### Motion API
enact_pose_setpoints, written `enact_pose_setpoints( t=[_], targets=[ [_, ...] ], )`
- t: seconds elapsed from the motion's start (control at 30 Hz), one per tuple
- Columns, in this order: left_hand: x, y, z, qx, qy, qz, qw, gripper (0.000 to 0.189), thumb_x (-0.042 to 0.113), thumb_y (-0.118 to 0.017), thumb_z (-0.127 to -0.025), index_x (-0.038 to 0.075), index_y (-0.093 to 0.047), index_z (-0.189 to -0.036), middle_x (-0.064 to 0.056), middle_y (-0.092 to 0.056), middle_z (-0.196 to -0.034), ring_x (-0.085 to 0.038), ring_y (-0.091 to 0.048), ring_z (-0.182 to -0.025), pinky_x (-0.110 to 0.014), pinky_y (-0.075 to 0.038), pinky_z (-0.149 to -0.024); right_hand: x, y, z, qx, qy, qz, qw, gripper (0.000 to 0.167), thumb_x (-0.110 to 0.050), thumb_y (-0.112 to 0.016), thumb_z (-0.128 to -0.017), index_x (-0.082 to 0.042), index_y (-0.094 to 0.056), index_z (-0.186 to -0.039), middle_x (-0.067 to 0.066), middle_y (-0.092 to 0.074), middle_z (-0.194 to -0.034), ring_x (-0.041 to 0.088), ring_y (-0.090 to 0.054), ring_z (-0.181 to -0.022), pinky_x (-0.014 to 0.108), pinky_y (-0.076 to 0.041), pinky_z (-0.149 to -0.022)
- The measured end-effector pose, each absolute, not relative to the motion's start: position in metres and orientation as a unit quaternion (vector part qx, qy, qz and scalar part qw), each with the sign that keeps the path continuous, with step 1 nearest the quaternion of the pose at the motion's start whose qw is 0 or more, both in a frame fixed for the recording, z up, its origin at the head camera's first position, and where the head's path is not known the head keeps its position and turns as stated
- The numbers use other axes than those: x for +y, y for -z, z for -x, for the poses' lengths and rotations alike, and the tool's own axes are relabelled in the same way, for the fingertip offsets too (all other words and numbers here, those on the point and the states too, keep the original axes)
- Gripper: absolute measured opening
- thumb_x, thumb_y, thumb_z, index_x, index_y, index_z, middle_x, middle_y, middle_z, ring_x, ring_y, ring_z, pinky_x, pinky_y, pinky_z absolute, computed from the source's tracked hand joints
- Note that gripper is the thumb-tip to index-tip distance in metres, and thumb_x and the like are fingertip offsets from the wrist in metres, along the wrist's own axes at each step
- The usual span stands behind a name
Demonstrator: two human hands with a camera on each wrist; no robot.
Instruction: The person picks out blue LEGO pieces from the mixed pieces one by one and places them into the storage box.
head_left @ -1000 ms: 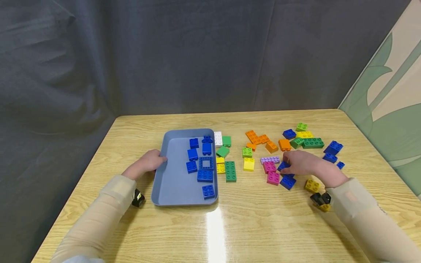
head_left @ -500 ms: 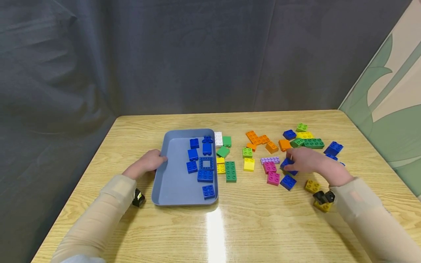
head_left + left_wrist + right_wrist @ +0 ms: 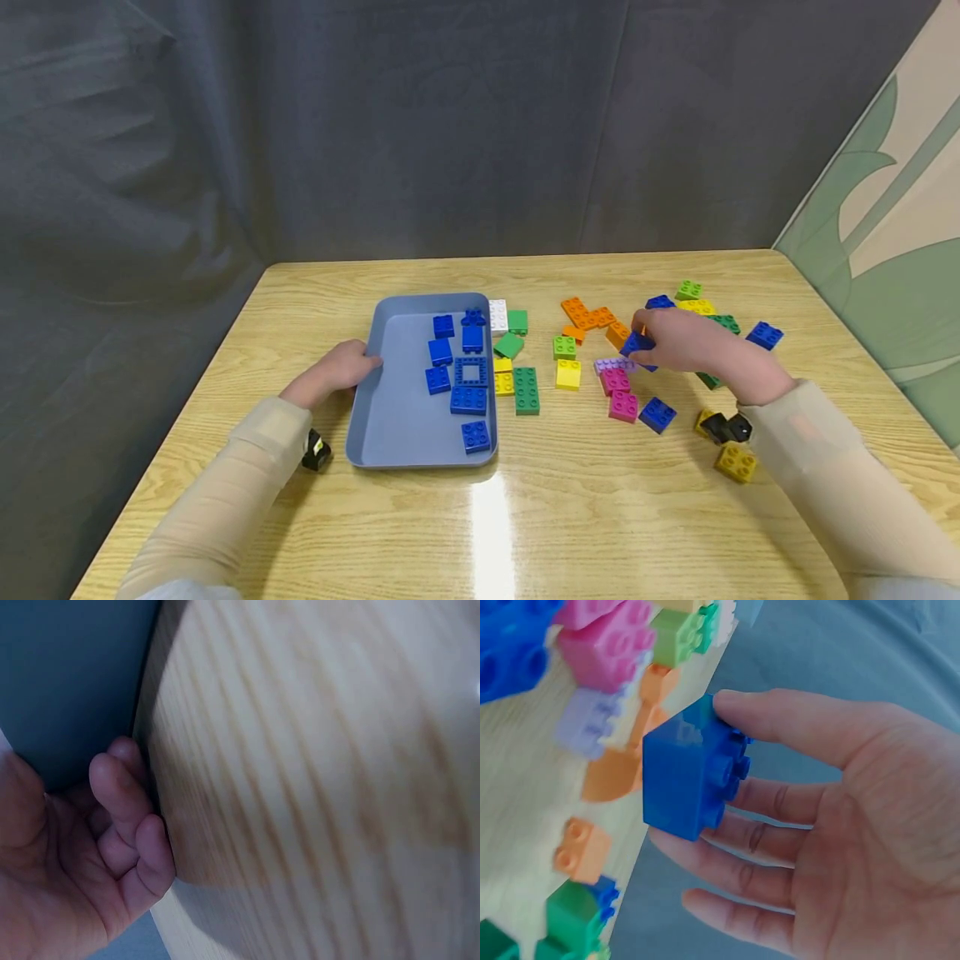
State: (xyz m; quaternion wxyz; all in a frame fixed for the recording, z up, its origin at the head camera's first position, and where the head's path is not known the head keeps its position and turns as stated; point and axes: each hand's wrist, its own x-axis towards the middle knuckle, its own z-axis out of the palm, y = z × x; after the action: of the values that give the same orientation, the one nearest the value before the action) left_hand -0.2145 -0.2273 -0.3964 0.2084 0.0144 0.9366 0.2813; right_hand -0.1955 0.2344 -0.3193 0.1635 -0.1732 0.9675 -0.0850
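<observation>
My left hand [image 3: 341,365] grips the left rim of a grey-blue tray [image 3: 386,442], thumb over the edge. In the left wrist view its fingers [image 3: 120,795] curl against the outside of the tray wall [image 3: 67,682]. Several blue bricks [image 3: 468,401] lie along the tray's right half. My right hand [image 3: 686,342] pinches a blue toy brick [image 3: 637,348] above the table. The right wrist view shows that brick [image 3: 679,776] between thumb and fingers, its studs toward the palm. Below it lie another blue brick [image 3: 657,415] and two pink bricks [image 3: 623,406].
Orange bricks [image 3: 577,313] lie behind, and green [image 3: 527,392] and yellow ones [image 3: 567,375] stand between tray and right hand. Further right are a blue brick [image 3: 765,335] and a yellow brick [image 3: 736,462] near my sleeve. A dark cloth [image 3: 450,125] hangs behind the table.
My right hand has lifted the blue brick off the table and moved slightly up and left with it. The left hand and the tray have stayed in place.
</observation>
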Motion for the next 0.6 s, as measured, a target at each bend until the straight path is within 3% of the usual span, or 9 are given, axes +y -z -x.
enact_pose_setpoints(
  t=[0.17, 0.33, 0.6],
  targets=[
    [-0.228, 0.398, 0.214, 0.937, -0.281, -0.014, 0.209, 0.031, 0.019, -0.042, -0.101, -0.007, -0.058, -0.098, -0.013, -0.058, -0.076, -0.021, -0.056, -0.062, -0.032, -0.047, -0.057, 0.217, 0.313, 0.196, 0.968, 0.077, 0.190, 0.143, 0.040, -0.027, -0.074, -0.087, 0.002, -0.059, -0.111, 0.003, -0.056, -0.078, 0.020, -0.050, -0.068, 0.033, -0.044, -0.061],
    [-0.228, 0.398, 0.214, 0.938, -0.278, -0.011, 0.208, 0.030, 0.020, -0.042, -0.101, -0.006, -0.058, -0.097, -0.013, -0.058, -0.076, -0.021, -0.055, -0.062, -0.033, -0.046, -0.058, 0.200, 0.310, 0.199, 0.967, 0.059, 0.219, 0.117, 0.040, -0.026, -0.075, -0.086, 0.002, -0.060, -0.111, 0.006, -0.059, -0.085, 0.021, -0.051, -0.070, 0.036, -0.046, -0.065],
    [-0.228, 0.398, 0.215, 0.938, -0.276, -0.010, 0.208, 0.031, 0.019, -0.042, -0.101, -0.007, -0.058, -0.100, -0.014, -0.058, -0.079, -0.022, -0.057, -0.064, -0.033, -0.047, -0.059, 0.173, 0.306, 0.201, 0.961, 0.040, 0.253, 0.100, 0.043, -0.028, -0.072, -0.088, 0.000, -0.061, -0.119, 0.017, -0.063, -0.115, 0.027, -0.061, -0.089, 0.047, -0.050, -0.083]
  ],
)
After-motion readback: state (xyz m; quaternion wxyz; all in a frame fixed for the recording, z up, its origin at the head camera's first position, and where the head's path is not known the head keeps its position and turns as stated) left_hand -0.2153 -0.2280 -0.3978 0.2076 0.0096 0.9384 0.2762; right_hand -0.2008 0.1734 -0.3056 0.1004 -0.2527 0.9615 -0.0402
